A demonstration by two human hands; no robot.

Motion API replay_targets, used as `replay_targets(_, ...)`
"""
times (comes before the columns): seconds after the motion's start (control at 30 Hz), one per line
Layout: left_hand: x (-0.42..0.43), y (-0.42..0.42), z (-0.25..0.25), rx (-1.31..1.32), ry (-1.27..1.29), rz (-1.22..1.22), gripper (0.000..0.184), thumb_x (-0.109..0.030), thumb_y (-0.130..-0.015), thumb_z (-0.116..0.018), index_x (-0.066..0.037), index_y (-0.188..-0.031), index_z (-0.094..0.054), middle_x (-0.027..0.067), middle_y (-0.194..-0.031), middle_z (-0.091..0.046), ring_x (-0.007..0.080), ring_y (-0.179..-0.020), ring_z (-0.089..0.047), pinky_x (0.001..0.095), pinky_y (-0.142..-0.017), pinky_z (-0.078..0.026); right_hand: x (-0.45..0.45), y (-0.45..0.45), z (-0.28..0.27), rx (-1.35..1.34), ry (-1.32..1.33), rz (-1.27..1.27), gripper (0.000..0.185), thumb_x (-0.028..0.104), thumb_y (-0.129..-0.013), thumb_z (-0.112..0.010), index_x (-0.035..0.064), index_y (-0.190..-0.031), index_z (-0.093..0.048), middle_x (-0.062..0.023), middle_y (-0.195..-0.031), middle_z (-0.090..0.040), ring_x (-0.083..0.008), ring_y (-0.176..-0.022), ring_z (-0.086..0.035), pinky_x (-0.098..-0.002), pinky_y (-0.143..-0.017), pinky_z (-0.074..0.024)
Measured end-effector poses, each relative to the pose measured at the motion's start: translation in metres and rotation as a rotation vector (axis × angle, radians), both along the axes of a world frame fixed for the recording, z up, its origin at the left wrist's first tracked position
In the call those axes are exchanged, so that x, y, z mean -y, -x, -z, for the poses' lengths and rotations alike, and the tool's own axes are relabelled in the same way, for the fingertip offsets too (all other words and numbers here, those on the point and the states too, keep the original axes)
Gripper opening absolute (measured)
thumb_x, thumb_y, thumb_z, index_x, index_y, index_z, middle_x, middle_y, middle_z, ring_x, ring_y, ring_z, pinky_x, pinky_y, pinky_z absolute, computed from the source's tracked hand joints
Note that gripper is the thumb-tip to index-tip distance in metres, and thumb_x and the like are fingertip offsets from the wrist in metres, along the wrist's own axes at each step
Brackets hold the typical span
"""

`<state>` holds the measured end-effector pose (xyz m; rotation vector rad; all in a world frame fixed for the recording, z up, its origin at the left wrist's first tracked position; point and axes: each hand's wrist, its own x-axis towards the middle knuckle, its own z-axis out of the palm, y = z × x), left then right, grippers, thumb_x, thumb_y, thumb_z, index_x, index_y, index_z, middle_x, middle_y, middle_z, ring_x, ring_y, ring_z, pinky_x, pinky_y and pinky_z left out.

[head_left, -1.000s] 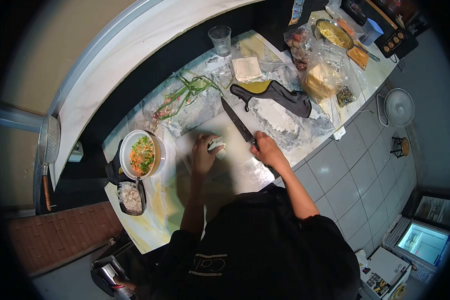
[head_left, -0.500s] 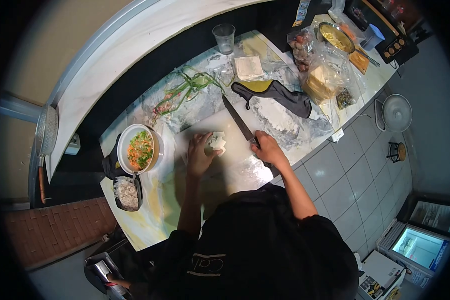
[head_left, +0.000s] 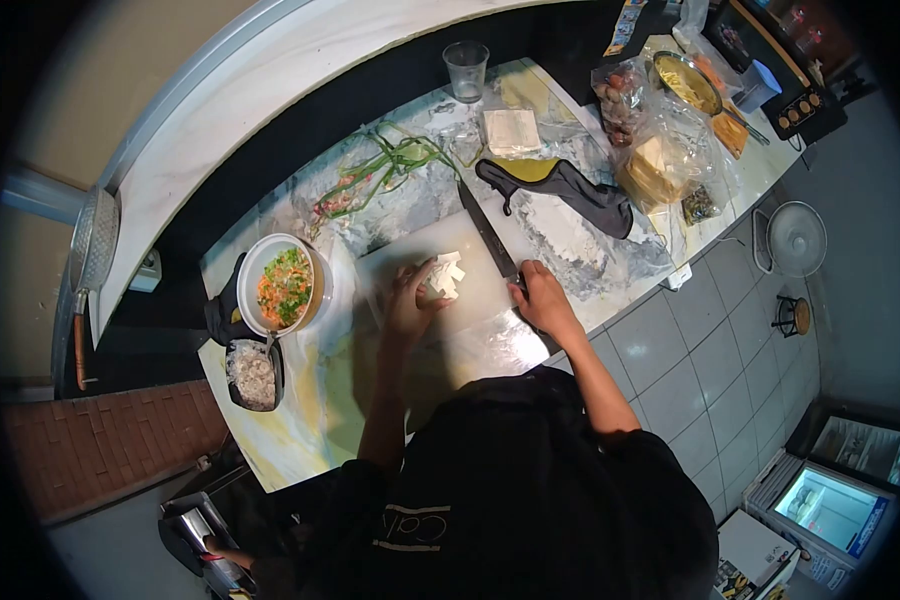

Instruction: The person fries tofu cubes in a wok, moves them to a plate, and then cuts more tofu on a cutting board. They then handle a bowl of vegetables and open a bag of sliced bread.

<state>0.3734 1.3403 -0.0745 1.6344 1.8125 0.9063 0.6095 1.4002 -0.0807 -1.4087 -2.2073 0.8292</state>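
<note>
On the white cutting board [head_left: 385,262] lies a loose pile of cut white pieces [head_left: 447,277], flat and angular; their exact kind is hard to make out. My left hand [head_left: 408,308] curls against the pile's left side, fingers above and thumb below, gripping its edge. To the right, my right hand [head_left: 547,300] is closed round the handle of a large kitchen knife [head_left: 485,228]. The dark blade rests along the board's right side, tip pointing away from me and apart from the pieces.
A pot of chopped vegetables [head_left: 308,262] and a tub of pale food [head_left: 252,375] stand at left. Spring onions [head_left: 395,160], a glass [head_left: 466,72], a pale square stack [head_left: 511,132] and a dark cloth [head_left: 580,195] lie behind. Plastic bags [head_left: 670,160] sit right.
The white pieces have spread apart into a looser pile beside my left hand. My right hand keeps its hold on the knife. The whole view has shifted slightly.
</note>
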Motion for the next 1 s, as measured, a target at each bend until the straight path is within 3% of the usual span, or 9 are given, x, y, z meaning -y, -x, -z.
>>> replay_targets(0.2, 0.008, 0.005, 0.01, -0.015, -0.03, 0.023, 0.067, -0.02, -0.067, -0.078, -0.011, -0.127, -0.051, 0.0102, -0.108, -0.049, 0.0207, -0.076, -0.053, 0.0335, -0.078, -0.046, -0.004, -0.001, -0.005, -0.023, 0.078, -0.004, 0.028, 0.01, -0.079, -0.062, -0.006, -0.098, -0.048, -0.0276, -0.094, -0.055, -0.0438, -0.089, -0.055, -0.0467, -0.078, -0.0449)
replay_targets(0.5, 0.008, 0.002, 0.02, -0.059, -0.128, -0.025, 0.057, -0.028, -0.076, -0.07, -0.009, -0.126, -0.051, 0.0166, -0.115, -0.051, 0.0229, -0.079, -0.054, 0.0351, -0.078, -0.046, -0.004, -0.001, -0.003, -0.039, 0.09, 0.006, 0.028, 0.009, -0.078, -0.063, -0.0058, -0.097, -0.048, -0.0277, -0.092, -0.055, -0.0435, -0.087, -0.055, -0.0463, -0.076, -0.0448)
replay_targets(0.6, 0.006, 0.003, 0.018, 0.011, -0.014, -0.011, 0.054, -0.03, -0.079, -0.068, -0.007, -0.126, -0.051, 0.0185, -0.119, -0.05, 0.0267, -0.088, -0.055, 0.038, -0.083, -0.045, -0.004, -0.001, -0.004, -0.047, 0.094, 0.017, 0.028, 0.009, -0.078, -0.063, -0.0058, -0.096, -0.048, -0.0275, -0.091, -0.055, -0.0434, -0.087, -0.055, -0.046, -0.077, -0.0444)
replay_targets(0.77, -0.002, -0.009, 0.001, -0.175, -0.075, -0.023, 0.053, -0.028, -0.078, -0.066, -0.009, -0.126, -0.052, 0.0173, -0.118, -0.049, 0.033, -0.109, -0.047, 0.0426, -0.096, -0.038, -0.004, -0.001, -0.006, -0.027, 0.113, 0.023, 0.026, 0.009, -0.079, -0.062, -0.0062, -0.095, -0.048, -0.0278, -0.092, -0.055, -0.0436, -0.09, -0.054, -0.046, -0.078, -0.0436)
replay_targets(1.0, -0.012, -0.016, 0.008, -0.235, -0.089, -0.007, 0.044, -0.026, -0.078, -0.067, -0.007, -0.117, -0.058, 0.0143, -0.116, -0.05, 0.032, -0.108, -0.047, 0.0422, -0.095, -0.038, -0.001, -0.001, -0.003, -0.064, 0.051, 0.037, 0.026, 0.009, -0.08, -0.062, -0.0067, -0.095, -0.047, -0.0283, -0.092, -0.054, -0.0449, -0.09, -0.053, -0.0467, -0.079, -0.0437)
